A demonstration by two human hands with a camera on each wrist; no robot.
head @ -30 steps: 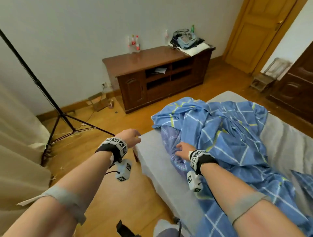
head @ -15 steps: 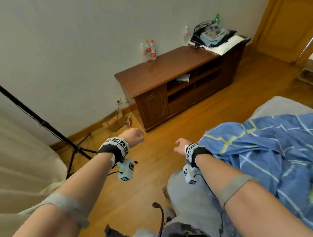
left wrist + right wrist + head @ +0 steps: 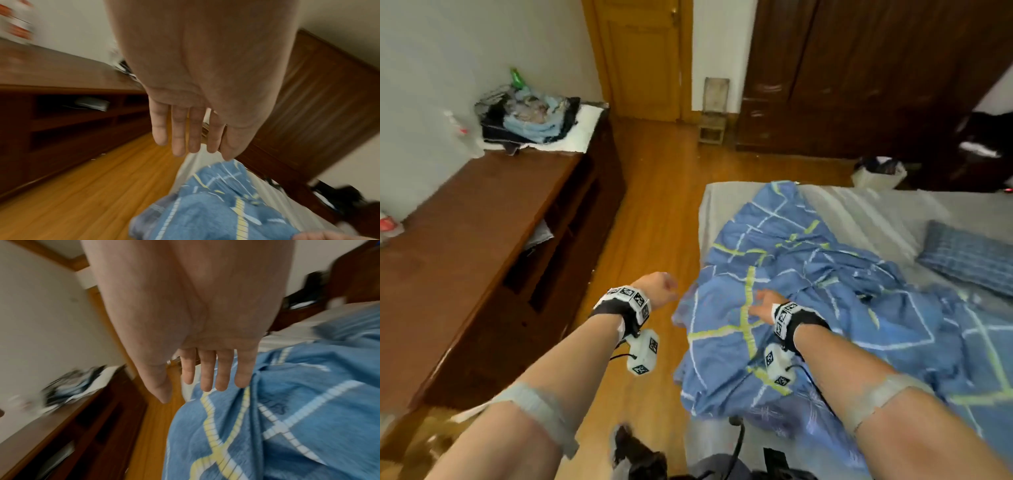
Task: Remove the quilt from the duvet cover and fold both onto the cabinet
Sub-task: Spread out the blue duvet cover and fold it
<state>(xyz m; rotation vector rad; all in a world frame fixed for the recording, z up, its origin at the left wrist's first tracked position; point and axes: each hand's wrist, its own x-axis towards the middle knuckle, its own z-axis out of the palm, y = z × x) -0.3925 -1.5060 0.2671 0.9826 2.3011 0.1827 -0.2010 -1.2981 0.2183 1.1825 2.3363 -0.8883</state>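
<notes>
A grey-sheeted bed (image 3: 866,205) anchors the room. The crumpled blue duvet cover (image 3: 825,308) lies on the bed's near half, one corner drooping over the edge. The right hand (image 3: 765,306) hovers over the cover with fingers (image 3: 205,378) straight and relaxed, holding nothing. The left hand (image 3: 655,291) hangs over the wooden floor (image 3: 654,212) beside the bed, fingers (image 3: 179,138) loose. The cabinet (image 3: 476,222) stands across the floor from the bed, a clothes pile (image 3: 530,120) on its far end. A checked pillow (image 3: 969,257) lies on the bed.
</notes>
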